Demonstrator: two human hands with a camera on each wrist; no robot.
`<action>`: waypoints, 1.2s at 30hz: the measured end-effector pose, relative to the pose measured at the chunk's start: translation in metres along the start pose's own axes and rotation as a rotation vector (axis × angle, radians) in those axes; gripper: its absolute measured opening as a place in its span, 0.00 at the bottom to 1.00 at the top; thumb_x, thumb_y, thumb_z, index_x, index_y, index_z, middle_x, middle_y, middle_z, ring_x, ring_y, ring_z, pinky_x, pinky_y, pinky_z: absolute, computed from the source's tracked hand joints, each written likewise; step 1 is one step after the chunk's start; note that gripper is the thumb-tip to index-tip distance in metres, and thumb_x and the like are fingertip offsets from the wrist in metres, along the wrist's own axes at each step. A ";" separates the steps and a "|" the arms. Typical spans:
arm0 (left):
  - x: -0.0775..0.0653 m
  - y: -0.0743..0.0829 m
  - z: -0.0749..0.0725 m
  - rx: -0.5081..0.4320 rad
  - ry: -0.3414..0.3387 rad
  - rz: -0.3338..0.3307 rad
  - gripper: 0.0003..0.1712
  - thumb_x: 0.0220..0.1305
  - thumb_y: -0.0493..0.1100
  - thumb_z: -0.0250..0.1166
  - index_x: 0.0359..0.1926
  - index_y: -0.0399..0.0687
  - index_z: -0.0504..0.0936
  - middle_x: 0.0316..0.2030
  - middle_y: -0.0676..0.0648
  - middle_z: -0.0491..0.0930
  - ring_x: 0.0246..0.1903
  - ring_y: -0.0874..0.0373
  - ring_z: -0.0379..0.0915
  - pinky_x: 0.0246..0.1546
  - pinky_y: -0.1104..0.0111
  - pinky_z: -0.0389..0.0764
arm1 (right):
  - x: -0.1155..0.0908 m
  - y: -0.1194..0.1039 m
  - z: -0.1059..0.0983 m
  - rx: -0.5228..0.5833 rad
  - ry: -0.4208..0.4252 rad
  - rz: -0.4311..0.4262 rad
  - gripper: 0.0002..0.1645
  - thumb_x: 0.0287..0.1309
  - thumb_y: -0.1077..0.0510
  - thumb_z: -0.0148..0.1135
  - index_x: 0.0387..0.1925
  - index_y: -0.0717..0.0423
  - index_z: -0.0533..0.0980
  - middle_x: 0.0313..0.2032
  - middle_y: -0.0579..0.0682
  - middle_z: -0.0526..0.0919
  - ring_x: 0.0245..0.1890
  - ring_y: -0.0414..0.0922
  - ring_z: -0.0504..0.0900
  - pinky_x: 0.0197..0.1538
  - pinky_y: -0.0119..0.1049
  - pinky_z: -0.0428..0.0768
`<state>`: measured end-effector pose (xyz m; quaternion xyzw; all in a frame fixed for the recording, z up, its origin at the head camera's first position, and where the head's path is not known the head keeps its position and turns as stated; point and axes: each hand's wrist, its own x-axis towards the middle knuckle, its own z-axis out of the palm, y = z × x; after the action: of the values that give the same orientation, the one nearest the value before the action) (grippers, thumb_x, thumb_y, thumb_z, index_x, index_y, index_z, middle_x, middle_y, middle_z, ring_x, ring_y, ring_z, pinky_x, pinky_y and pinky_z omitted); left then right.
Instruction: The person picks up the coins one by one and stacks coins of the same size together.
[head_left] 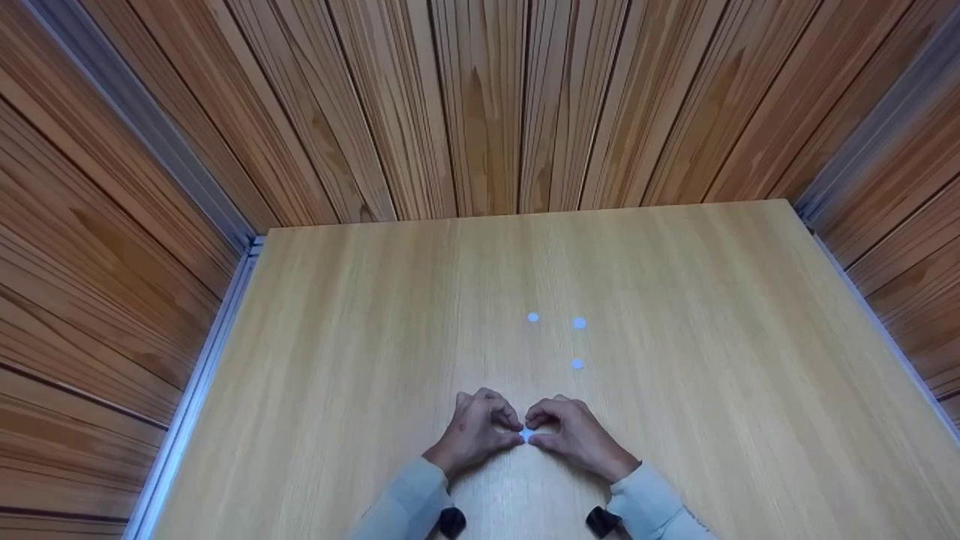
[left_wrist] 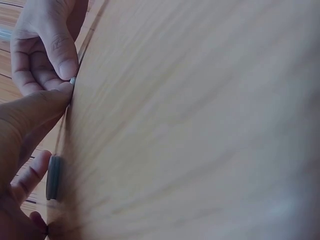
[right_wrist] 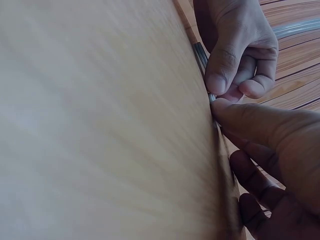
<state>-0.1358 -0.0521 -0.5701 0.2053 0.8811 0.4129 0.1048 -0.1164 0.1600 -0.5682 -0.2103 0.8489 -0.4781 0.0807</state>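
Observation:
At the near middle of the table, my left hand [head_left: 471, 431] and right hand [head_left: 579, 436] meet fingertip to fingertip. Between them is a small pale disc [head_left: 526, 434], mostly covered by the fingers. Each hand pinches it from its own side with thumb and curled forefinger, close over the tabletop. In the left wrist view just a sliver of the pale disc [left_wrist: 73, 80] shows between the two thumbs. The right wrist view also shows only its thin edge [right_wrist: 212, 97] there.
Three more pale discs lie farther up the table: one at the left [head_left: 533, 317], one at the right [head_left: 579, 323] and a nearer one [head_left: 577, 364]. Wood-plank walls [head_left: 480, 112] and metal rails [head_left: 199, 390] border the wooden table [head_left: 337, 322].

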 end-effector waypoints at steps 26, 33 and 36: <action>0.002 0.002 -0.001 -0.031 -0.017 -0.051 0.11 0.49 0.42 0.80 0.28 0.59 0.84 0.27 0.68 0.80 0.42 0.69 0.70 0.45 0.59 0.54 | 0.010 -0.005 -0.033 -0.027 0.110 0.026 0.13 0.56 0.62 0.73 0.44 0.57 0.81 0.38 0.44 0.86 0.38 0.45 0.82 0.43 0.39 0.79; 0.003 0.002 0.000 -0.043 -0.015 -0.070 0.11 0.49 0.42 0.79 0.28 0.61 0.84 0.28 0.68 0.79 0.41 0.68 0.71 0.46 0.58 0.54 | 0.020 -0.001 -0.054 -0.019 0.173 0.090 0.16 0.57 0.62 0.72 0.47 0.59 0.80 0.40 0.46 0.86 0.41 0.47 0.82 0.46 0.44 0.79; 0.003 0.002 0.000 -0.044 -0.015 -0.078 0.11 0.49 0.43 0.79 0.28 0.61 0.84 0.28 0.69 0.79 0.42 0.68 0.71 0.46 0.58 0.54 | 0.025 0.003 -0.062 -0.018 0.207 0.108 0.17 0.57 0.63 0.72 0.48 0.60 0.80 0.41 0.46 0.86 0.42 0.47 0.81 0.47 0.45 0.79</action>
<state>-0.1374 -0.0496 -0.5687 0.1715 0.8783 0.4263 0.1319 -0.1604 0.1993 -0.5364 -0.1146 0.8671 -0.4844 0.0162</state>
